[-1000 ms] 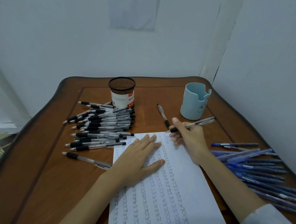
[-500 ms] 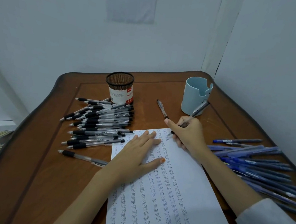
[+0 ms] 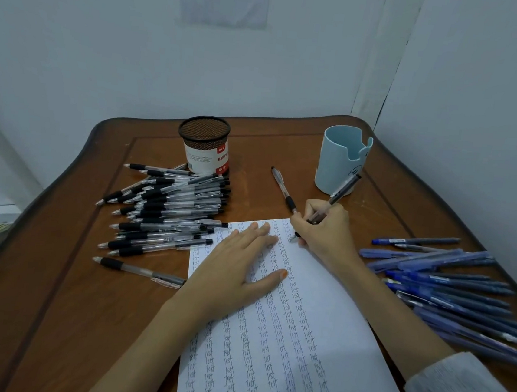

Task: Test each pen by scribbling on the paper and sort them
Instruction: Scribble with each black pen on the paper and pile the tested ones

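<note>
A white sheet of paper (image 3: 329, 297), covered in columns of small scribbled words, lies on the wooden table. My left hand (image 3: 237, 266) rests flat on its upper left part, fingers straight. My right hand (image 3: 326, 231) grips a clear pen with a black grip (image 3: 341, 192) in a writing hold, its tip touching the paper's top edge. A heap of black-grip pens (image 3: 170, 212) lies left of the paper. A heap of blue pens (image 3: 451, 284) lies to the right.
A black mesh pen cup (image 3: 205, 146) and a light blue cup (image 3: 341, 159) stand at the back of the table (image 3: 54, 271). One loose pen (image 3: 283, 190) lies between them, another (image 3: 139, 271) left of the paper. Walls close in behind and on the right.
My right hand has turned the pen from lying level to a steep writing angle and brought its tip down onto the paper's top edge. My left hand has stayed flat on the sheet.
</note>
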A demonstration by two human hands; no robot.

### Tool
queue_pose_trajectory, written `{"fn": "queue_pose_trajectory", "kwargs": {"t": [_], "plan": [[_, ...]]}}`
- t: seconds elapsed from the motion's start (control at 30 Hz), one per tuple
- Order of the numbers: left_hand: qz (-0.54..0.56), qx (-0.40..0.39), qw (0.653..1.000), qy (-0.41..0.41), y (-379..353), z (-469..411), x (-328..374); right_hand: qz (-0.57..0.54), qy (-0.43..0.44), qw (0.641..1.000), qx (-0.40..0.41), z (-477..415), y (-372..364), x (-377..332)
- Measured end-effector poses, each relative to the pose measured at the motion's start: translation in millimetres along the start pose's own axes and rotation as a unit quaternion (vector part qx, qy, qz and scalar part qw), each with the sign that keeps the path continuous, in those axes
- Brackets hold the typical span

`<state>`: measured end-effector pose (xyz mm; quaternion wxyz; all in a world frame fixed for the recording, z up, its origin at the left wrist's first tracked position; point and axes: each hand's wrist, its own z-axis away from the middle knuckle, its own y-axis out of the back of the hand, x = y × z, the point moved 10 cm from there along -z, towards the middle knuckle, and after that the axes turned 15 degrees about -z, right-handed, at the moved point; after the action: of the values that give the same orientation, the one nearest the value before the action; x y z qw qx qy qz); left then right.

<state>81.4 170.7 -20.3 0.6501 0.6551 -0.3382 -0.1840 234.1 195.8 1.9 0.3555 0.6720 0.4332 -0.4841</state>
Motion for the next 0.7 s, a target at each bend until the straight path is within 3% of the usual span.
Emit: {"fn": "queue_pose_trajectory", "kwargs": {"t": [0.7], "plan": [[0.003,0.006,1.0,0.003,0.1,-0.5,-0.4,-0.025,0.005,1.0,0.001,-0.3,0.7,-0.1]]}}
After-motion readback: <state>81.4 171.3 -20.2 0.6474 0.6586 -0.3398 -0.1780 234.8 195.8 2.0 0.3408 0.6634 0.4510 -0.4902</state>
